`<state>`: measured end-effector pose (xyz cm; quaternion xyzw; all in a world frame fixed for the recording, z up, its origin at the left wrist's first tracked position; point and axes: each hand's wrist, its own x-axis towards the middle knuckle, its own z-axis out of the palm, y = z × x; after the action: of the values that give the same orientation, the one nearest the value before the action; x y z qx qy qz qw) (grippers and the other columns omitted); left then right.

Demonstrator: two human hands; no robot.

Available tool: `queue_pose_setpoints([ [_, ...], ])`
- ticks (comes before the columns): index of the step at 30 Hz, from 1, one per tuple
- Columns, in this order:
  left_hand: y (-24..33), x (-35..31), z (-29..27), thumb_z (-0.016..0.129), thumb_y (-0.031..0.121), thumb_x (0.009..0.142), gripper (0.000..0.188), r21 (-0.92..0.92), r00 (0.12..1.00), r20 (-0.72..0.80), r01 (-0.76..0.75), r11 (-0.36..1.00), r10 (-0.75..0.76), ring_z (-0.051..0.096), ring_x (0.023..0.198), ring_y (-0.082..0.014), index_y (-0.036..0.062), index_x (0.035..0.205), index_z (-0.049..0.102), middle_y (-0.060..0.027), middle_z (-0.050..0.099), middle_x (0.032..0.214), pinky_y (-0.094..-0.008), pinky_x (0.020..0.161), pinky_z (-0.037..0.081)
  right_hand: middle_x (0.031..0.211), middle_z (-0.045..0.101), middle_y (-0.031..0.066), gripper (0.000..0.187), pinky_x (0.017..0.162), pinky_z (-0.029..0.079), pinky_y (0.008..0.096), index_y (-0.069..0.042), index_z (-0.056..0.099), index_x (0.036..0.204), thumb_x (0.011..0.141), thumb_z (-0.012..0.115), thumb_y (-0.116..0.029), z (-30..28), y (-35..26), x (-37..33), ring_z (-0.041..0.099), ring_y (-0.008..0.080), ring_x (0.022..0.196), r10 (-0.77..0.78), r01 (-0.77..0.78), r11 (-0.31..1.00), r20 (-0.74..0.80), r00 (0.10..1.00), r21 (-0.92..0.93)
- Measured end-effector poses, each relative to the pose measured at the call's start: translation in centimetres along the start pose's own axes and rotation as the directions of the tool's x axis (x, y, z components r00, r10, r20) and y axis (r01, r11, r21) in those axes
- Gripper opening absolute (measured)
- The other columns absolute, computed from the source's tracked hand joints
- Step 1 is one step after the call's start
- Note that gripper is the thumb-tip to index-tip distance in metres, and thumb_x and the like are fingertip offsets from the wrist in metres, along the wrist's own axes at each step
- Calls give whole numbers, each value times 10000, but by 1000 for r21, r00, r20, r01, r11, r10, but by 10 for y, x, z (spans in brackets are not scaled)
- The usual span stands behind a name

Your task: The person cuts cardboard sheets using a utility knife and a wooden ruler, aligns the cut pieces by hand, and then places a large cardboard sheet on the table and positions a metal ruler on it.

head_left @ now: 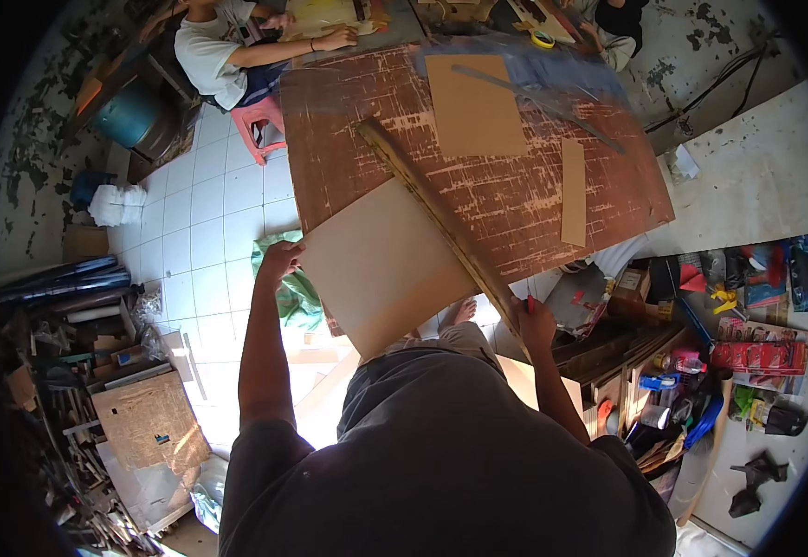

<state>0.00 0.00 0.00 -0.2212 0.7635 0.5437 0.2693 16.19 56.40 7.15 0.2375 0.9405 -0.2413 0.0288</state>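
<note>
A square tan board [385,265], like cardboard or thin fibreboard, lies over the near left edge of the scored brown table [348,102] and sticks out toward my body. My left hand [282,260] pinches its left corner. A long, worn wooden bar [433,206] runs slantwise along the board's right edge, from the far left down toward me. My right hand [536,327] is closed at the bar's near end. Something small and red [530,303] shows at its fingers; I cannot make out what it is.
On the table lie a brown rectangular sheet [474,107], a narrow brown strip [573,192] and a long metal ruler [538,104]. Yellow tape [542,39] is at the far end. A seated person [227,51] works at far left beside a red stool [257,127]. Cluttered shelves stand at right.
</note>
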Motion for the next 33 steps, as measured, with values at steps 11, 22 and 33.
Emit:
queue_pose_setpoints([
  [11, -16, -34, 15, 599, 139, 926, 56, -514, 993, -88, -114, 850, 80, 546, 709, -84, 109, 972, 608, 37, 604, 807, -255, 662, 439, 678, 648, 183, 504, 631, 486, 465, -44, 659, 734, 878, 661, -526, -18, 13, -20, 663, 396, 687, 104, -104, 994, -33, 994, 15],
  [22, -52, -77, 24, 555, 106, 996, 42, -666, 982, -164, -184, 723, 98, 579, 766, -88, 102, 1016, 592, 18, 626, 870, -239, 674, 470, 669, 648, 187, 521, 623, 482, 464, -25, 677, 748, 879, 669, -529, -29, 20, -7, 665, 389, 676, 101, -92, 993, -138, 985, 67],
  [33, -71, -127, 77, 583, 77, 987, 82, -807, 902, -429, -361, 466, -44, 603, 744, -122, 58, 1064, 558, -38, 621, 860, -264, 622, 491, 647, 618, 195, 511, 600, 449, 456, 2, 660, 762, 900, 667, -490, -42, 31, 41, 640, 374, 644, 17, -7, 994, -96, 995, 105],
])
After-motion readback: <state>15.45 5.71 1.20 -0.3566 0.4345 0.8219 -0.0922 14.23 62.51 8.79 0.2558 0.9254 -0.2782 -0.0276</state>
